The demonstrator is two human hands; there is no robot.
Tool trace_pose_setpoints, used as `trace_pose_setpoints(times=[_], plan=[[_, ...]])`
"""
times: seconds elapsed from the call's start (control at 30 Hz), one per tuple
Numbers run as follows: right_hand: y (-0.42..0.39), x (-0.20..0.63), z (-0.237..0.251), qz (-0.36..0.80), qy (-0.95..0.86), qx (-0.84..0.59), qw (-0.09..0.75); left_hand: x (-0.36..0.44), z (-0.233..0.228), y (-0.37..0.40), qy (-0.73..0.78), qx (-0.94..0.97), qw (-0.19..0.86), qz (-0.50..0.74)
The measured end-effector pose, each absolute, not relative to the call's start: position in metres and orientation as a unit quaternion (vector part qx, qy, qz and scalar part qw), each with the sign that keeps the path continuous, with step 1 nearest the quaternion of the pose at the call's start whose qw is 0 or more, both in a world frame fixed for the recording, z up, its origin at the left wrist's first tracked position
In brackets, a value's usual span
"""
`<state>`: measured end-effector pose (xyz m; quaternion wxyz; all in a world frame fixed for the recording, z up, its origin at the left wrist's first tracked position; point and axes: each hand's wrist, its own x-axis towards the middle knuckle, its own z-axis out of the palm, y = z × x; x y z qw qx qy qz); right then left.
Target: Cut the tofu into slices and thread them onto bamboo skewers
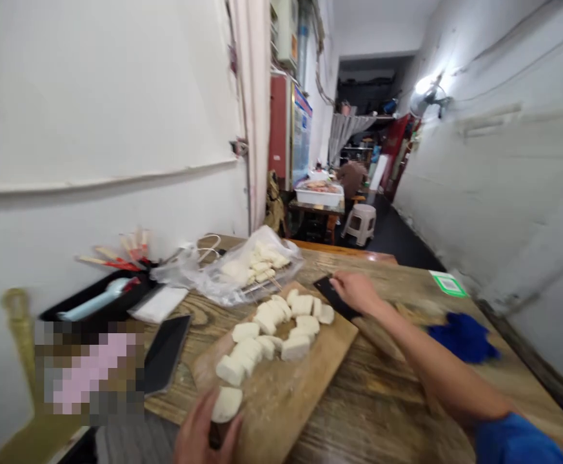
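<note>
Thick white slices (247,354), like sliced steamed bun or dough, lie in rows on a wooden cutting board (300,393). At the board's near left edge, my left hand (204,432) has thumb and fingers closed around one white slice (227,404). Past the board's far right corner, my right hand (356,291) has its fingers curled on a dark flat rectangular thing (332,296); its exact kind does not show. Beyond the board, more pale pieces (264,261) sit in a clear plastic bag (213,283).
On the left are a black flat slab (167,353), a white packet (159,303) and a black tray (88,299) of wrapped sticks. A blue cloth (465,336) lies on the right. Farther off, a white stool (361,223) stands near a person (352,177).
</note>
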<state>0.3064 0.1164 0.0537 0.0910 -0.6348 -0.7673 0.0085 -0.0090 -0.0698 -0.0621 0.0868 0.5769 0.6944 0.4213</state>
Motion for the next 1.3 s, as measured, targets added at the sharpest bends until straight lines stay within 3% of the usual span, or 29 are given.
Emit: trace_pose_setpoints(times=[0.17, 0.43, 0.6, 0.77, 0.93, 1.17, 1.3], plan=[[0.025, 0.426, 0.022, 0.025, -0.670, -0.742, -0.008, 0.009, -0.046, -0.064, 0.742, 0.579, 0.086, 0.328], [-0.040, 0.447, -0.033, 0.051, -0.584, -0.810, -0.028, 0.009, -0.034, -0.059, 0.774, 0.568, 0.093, 0.265], [-0.044, 0.446, -0.035, 0.072, -0.581, -0.810, -0.026, 0.009, -0.035, -0.063, 0.764, 0.554, 0.107, 0.311], [-0.065, 0.449, -0.043, 0.094, -0.617, -0.780, -0.049, 0.020, -0.027, -0.082, 0.712, 0.516, 0.169, 0.445], [-0.072, 0.454, -0.059, 0.099, -0.642, -0.760, -0.030, 0.036, -0.027, -0.083, 0.628, 0.531, 0.247, 0.512], [-0.076, 0.459, -0.065, 0.135, -0.606, -0.784, 0.013, 0.055, -0.023, -0.088, 0.582, 0.580, 0.248, 0.514], [-0.084, 0.468, -0.072, 0.177, -0.584, -0.789, 0.071, 0.129, -0.007, -0.090, 0.404, 0.711, 0.369, 0.441]])
